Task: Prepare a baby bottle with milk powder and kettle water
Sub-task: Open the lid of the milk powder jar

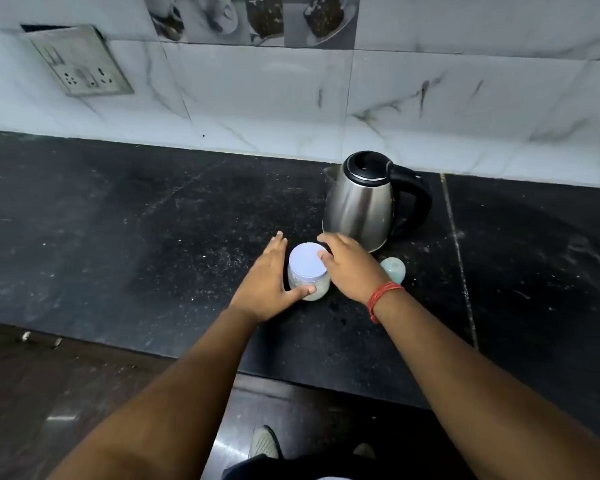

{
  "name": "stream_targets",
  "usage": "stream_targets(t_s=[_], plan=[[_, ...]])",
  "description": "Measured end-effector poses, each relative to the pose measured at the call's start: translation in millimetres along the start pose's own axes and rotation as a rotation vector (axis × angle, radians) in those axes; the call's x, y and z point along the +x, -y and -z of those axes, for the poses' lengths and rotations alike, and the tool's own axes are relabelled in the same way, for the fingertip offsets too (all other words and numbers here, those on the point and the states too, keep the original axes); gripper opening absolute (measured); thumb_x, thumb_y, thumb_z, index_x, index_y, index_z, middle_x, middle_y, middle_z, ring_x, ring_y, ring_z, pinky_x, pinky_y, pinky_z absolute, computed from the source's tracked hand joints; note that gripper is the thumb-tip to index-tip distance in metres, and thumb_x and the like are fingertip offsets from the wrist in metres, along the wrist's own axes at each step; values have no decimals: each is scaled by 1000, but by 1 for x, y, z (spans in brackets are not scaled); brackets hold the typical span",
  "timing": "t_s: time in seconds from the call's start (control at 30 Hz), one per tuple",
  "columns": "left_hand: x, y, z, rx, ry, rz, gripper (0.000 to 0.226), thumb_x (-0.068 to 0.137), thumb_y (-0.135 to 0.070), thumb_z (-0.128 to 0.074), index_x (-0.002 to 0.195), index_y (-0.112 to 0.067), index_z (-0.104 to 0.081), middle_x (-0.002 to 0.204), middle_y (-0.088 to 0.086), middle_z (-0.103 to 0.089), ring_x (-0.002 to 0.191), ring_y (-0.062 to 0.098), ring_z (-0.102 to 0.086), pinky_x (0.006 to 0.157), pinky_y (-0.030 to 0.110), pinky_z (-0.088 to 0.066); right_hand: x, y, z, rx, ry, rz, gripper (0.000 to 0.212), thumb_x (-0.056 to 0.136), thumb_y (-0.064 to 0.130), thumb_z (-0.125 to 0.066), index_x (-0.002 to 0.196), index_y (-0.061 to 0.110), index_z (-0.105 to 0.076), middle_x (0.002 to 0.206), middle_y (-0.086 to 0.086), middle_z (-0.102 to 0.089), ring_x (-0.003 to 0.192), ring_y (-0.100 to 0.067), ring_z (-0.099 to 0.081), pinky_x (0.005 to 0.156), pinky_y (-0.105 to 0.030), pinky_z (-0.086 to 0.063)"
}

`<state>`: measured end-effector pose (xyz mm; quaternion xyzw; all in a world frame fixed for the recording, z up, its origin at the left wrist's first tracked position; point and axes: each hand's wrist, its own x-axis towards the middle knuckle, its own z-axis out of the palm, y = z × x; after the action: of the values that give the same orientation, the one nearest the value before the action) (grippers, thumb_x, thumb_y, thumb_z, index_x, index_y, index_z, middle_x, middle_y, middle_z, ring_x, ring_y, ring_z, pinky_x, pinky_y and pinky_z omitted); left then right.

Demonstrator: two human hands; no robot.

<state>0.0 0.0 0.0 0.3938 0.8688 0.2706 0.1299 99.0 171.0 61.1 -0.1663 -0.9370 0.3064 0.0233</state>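
A clear milk powder jar (314,289) with a pale lilac lid (307,259) stands on the black counter, white powder showing through its wall. My left hand (269,284) holds the jar from the left, its thumb wrapped across the front and its fingers reaching along the far side. From the right, my right hand (349,266) curls its fingertips over the lid's rim. A steel kettle (359,202) with a black lid and handle stands just behind. A pale green baby bottle (394,270) is partly hidden behind my right wrist.
The black stone counter (136,237) runs wide to both sides, with a marble-tiled wall behind. A socket plate (80,60) sits on the wall at upper left. The counter's front edge (326,382) is close to my body, with the floor and my shoes below.
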Motion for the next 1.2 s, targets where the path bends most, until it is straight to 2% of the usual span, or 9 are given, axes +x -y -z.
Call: stream_targets(t_s=[0.1, 0.27, 0.4, 0.53, 0.63, 0.83, 0.93, 1.07, 1.2], plan=[[2, 0, -8, -161, 89, 57, 117, 81, -55, -80, 163, -11, -9, 172, 3, -7, 159, 15, -9, 127, 29, -12, 5, 4, -7, 16, 68, -32, 43, 104, 31, -49, 143, 13, -48, 150, -5, -47, 137, -24, -45, 111, -37, -37], [0, -5, -21, -341, 66, 142, 105, 79, -48, -82, 160, -24, -18, 152, -13, -42, 136, 8, -46, 109, 27, -42, 5, 11, -16, -115, 113, -28, 73, 92, 47, -64, 152, 19, -35, 154, -2, -38, 140, -23, -39, 111, -38, -38], [0, -12, -19, -418, 35, 138, 84, 79, -32, -86, 147, -31, -37, 131, -21, -50, 115, -4, -55, 87, 6, -42, 6, 12, -23, -247, 96, 25, 86, 84, 50, -70, 155, 18, -32, 144, -4, -41, 139, -25, -38, 110, -38, -40], [-1, -9, -15, -516, 0, 142, 86, 70, -34, -92, 139, -36, -41, 134, -19, -55, 123, -4, -55, 100, 25, -48, 5, 12, -14, -167, 28, -35, 80, 86, 51, -66, 153, 20, -36, 143, -5, -43, 136, -26, -42, 109, -39, -41], [-6, -15, -14, -501, -21, 89, 106, 65, -39, -95, 151, -28, -34, 146, -14, -47, 136, 3, -49, 111, 30, -44, -3, 16, -7, -14, -64, -84, 70, 90, 49, -62, 150, 21, -41, 141, -8, -47, 131, -29, -47, 106, -39, -42], [-25, -48, -3, -415, -112, 12, 90, 66, -41, -92, 139, -36, -40, 133, -18, -50, 123, 2, -55, 98, 32, -52, -16, 28, 7, -299, -92, -18, 56, 93, 60, -46, 127, 17, -57, 123, -7, -59, 108, -33, -62, 83, -40, -50], [-29, -57, 5, -466, -86, 47, 82, 63, -42, -91, 128, -44, -41, 126, -21, -54, 113, -1, -60, 91, 32, -56, -16, 36, 21, -439, -72, 29, 50, 96, 60, -41, 118, 19, -57, 117, -2, -61, 98, -31, -65, 68, -35, -39], [-25, -58, 18, -542, 14, 45, 82, 58, -38, -89, 126, -50, -44, 118, -15, -64, 107, 7, -67, 91, 44, -58, -16, 36, 32, -387, -70, 69, 42, 95, 57, -42, 102, 18, -59, 102, 1, -63, 91, -27, -64, 66, -33, -34], [-23, -58, 24, -553, 72, 39, 88, 57, -35, -87, 131, -48, -42, 116, -16, -67, 105, 8, -69, 91, 45, -58, -16, 35, 33, -336, -99, 108, 56, 82, 65, -26, 92, 21, -59, 92, 4, -61, 82, -23, -61, 63, -33, -35]])
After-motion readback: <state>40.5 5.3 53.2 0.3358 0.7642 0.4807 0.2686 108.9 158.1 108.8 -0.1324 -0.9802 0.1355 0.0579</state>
